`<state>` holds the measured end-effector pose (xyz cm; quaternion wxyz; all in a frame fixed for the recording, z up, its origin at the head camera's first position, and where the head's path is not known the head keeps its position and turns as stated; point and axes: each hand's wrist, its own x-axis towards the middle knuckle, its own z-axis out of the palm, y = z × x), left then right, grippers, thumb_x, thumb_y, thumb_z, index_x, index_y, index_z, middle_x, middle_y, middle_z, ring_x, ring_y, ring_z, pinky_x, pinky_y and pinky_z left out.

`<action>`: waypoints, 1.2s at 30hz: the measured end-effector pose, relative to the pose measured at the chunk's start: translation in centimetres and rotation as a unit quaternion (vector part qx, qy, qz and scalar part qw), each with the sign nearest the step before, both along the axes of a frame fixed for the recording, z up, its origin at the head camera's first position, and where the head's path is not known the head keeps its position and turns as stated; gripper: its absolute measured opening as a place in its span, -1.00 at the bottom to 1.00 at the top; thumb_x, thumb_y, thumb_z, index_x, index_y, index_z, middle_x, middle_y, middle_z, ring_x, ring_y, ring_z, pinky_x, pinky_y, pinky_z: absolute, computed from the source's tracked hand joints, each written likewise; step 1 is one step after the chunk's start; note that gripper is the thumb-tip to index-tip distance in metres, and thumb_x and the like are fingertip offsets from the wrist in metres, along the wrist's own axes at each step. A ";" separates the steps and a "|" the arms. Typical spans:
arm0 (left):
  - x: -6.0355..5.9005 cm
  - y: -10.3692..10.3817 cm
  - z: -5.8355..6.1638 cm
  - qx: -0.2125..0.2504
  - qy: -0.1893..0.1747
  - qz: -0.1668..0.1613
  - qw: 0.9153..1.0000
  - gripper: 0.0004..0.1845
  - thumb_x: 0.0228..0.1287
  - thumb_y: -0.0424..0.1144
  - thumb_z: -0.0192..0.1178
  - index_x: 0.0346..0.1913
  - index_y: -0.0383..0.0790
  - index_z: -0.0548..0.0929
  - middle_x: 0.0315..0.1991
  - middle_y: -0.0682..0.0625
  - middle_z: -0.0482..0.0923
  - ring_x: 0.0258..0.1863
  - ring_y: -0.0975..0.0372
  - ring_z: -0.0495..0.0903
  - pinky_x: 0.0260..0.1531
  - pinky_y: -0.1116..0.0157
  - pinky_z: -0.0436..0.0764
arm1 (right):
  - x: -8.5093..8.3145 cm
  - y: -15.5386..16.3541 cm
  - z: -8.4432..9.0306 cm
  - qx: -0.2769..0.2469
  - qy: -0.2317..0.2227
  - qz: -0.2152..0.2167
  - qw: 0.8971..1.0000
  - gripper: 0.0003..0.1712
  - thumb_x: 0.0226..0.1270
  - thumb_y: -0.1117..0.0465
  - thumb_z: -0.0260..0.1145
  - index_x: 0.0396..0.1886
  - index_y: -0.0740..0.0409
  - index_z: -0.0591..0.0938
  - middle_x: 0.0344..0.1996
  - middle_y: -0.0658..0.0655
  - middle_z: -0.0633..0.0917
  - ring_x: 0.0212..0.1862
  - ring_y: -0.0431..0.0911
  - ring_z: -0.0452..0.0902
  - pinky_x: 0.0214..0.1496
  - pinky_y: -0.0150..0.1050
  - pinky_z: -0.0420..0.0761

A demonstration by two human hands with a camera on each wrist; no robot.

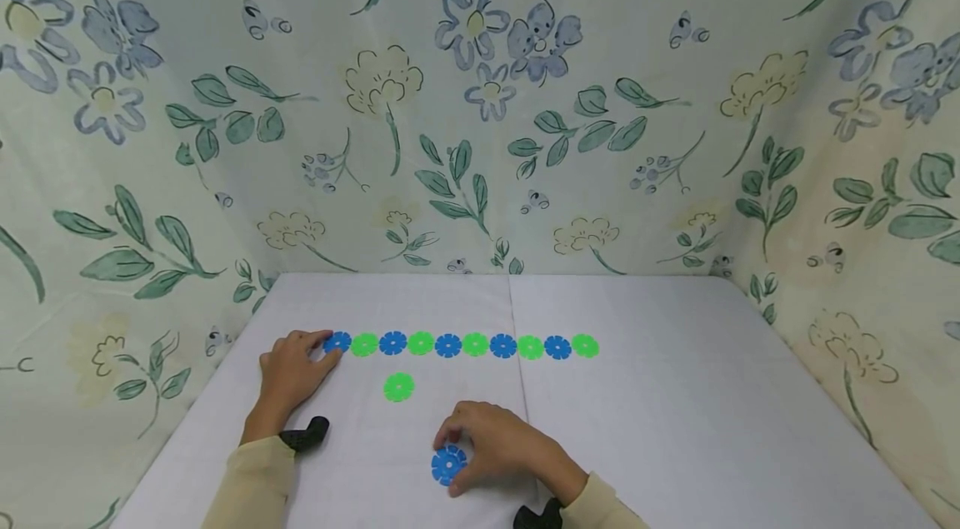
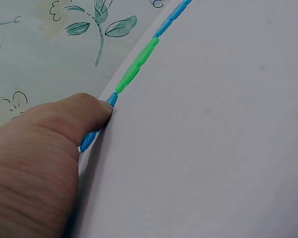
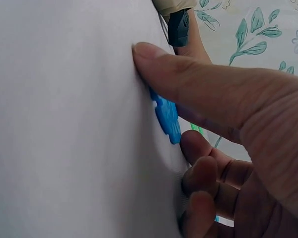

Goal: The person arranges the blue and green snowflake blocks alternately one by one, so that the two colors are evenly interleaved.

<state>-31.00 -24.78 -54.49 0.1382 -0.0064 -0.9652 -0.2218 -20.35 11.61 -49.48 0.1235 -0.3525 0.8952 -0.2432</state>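
A row of notched plastic discs, blue and green by turns, runs across the white table. My left hand (image 1: 292, 371) pinches the blue disc (image 1: 339, 342) at the row's left end between thumb and fingers. In the left wrist view the thumb (image 2: 97, 111) lies on that disc's near edge, with a green disc (image 2: 137, 64) just beyond. Nearer the front, my right hand (image 1: 495, 441) holds a loose blue disc (image 1: 449, 465) by its edges, thumb on the near side and fingers on the far side. One green disc (image 1: 399, 386) lies alone between the row and my right hand.
The row ends at the right with a green disc (image 1: 585, 346). A crease (image 1: 517, 321) runs down the white tablecloth (image 1: 675, 412). Floral curtains (image 1: 480, 137) stand behind the table and on both sides. Black straps (image 1: 306, 435) sit at both wrists.
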 end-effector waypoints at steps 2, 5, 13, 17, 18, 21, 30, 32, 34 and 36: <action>0.0 0.0 0.0 -0.001 0.000 0.000 1.000 -0.43 0.32 0.14 0.25 0.29 -0.06 0.59 0.17 -0.29 0.54 0.13 -0.18 0.48 -0.11 -0.10 0.28 | 0.0 0.0 -0.1 -0.002 -0.003 -0.002 1.000 -0.47 -0.16 -0.16 0.67 -0.10 -0.36 0.70 -0.24 -0.31 0.58 -0.18 -0.45 0.46 -0.07 -0.43 0.44; 0.0 0.0 0.0 -0.002 0.001 0.000 1.000 -0.43 0.32 0.14 0.25 0.29 -0.06 0.60 0.17 -0.29 0.55 0.12 -0.18 0.48 -0.12 -0.10 0.28 | -0.1 -0.1 -0.2 -0.005 -0.014 -0.007 1.000 -0.48 -0.17 -0.14 0.68 -0.11 -0.36 0.71 -0.25 -0.32 0.57 -0.18 -0.45 0.45 -0.06 -0.43 0.45; 0.1 0.1 0.1 -0.004 -0.004 0.003 1.000 -0.43 0.32 0.14 0.25 0.29 -0.06 0.59 0.17 -0.29 0.54 0.13 -0.18 0.47 -0.11 -0.11 0.28 | -0.2 -0.1 -0.4 -0.009 -0.016 -0.005 1.000 -0.48 -0.18 -0.13 0.68 -0.13 -0.35 0.71 -0.26 -0.32 0.58 -0.18 -0.46 0.45 -0.05 -0.43 0.46; 0.1 0.1 0.0 -0.004 -0.003 0.003 1.000 -0.44 0.32 0.13 0.26 0.29 -0.06 0.59 0.17 -0.29 0.55 0.13 -0.18 0.47 -0.11 -0.10 0.28 | -0.3 -0.1 -0.4 -0.011 -0.021 -0.004 1.000 -0.49 -0.17 -0.13 0.68 -0.14 -0.35 0.71 -0.26 -0.33 0.58 -0.18 -0.47 0.45 -0.06 -0.43 0.46; 0.1 0.1 0.0 -0.003 -0.002 0.003 1.000 -0.44 0.31 0.13 0.26 0.29 -0.06 0.60 0.16 -0.28 0.55 0.13 -0.17 0.47 -0.11 -0.10 0.28 | -0.3 -0.1 -0.4 -0.011 -0.023 -0.006 1.000 -0.50 -0.17 -0.12 0.68 -0.14 -0.35 0.70 -0.26 -0.34 0.58 -0.18 -0.48 0.44 -0.06 -0.43 0.45; 0.1 0.1 0.0 -0.003 -0.001 0.004 1.000 -0.44 0.31 0.14 0.26 0.28 -0.05 0.60 0.15 -0.28 0.56 0.12 -0.16 0.48 -0.12 -0.08 0.28 | -0.3 -0.1 -0.4 -0.009 -0.028 -0.008 1.000 -0.50 -0.17 -0.12 0.68 -0.15 -0.35 0.70 -0.26 -0.35 0.57 -0.18 -0.49 0.44 -0.04 -0.41 0.45; 0.3 0.1 0.1 -0.001 -0.001 0.003 1.000 -0.44 0.32 0.13 0.25 0.28 -0.07 0.60 0.15 -0.29 0.55 0.11 -0.18 0.47 -0.15 -0.08 0.26 | -0.1 -0.1 -0.3 0.001 -0.027 -0.002 1.000 -0.50 -0.13 -0.11 0.67 -0.13 -0.35 0.67 -0.24 -0.39 0.58 -0.15 -0.51 0.45 0.01 -0.39 0.47; 0.2 0.1 0.1 -0.001 -0.002 0.002 1.000 -0.44 0.32 0.12 0.25 0.28 -0.07 0.60 0.15 -0.30 0.55 0.11 -0.19 0.47 -0.15 -0.08 0.26 | -0.1 -0.1 -0.2 0.002 -0.024 0.001 1.000 -0.51 -0.12 -0.11 0.67 -0.14 -0.34 0.67 -0.24 -0.38 0.58 -0.16 -0.51 0.45 0.00 -0.39 0.47; 0.2 0.1 0.0 -0.002 -0.004 0.002 1.000 -0.44 0.33 0.12 0.25 0.29 -0.07 0.59 0.16 -0.30 0.55 0.12 -0.19 0.46 -0.14 -0.09 0.26 | -0.1 -0.1 -0.2 0.002 -0.018 0.006 1.000 -0.51 -0.11 -0.11 0.67 -0.14 -0.33 0.67 -0.24 -0.38 0.59 -0.17 -0.51 0.46 -0.02 -0.41 0.48; 0.2 0.1 0.1 -0.001 -0.004 0.002 1.000 -0.45 0.32 0.12 0.26 0.29 -0.07 0.59 0.17 -0.29 0.55 0.13 -0.19 0.46 -0.12 -0.10 0.26 | 0.0 -0.1 -0.2 0.001 -0.010 0.011 1.000 -0.52 -0.11 -0.11 0.66 -0.15 -0.32 0.67 -0.25 -0.37 0.59 -0.17 -0.51 0.46 -0.03 -0.43 0.48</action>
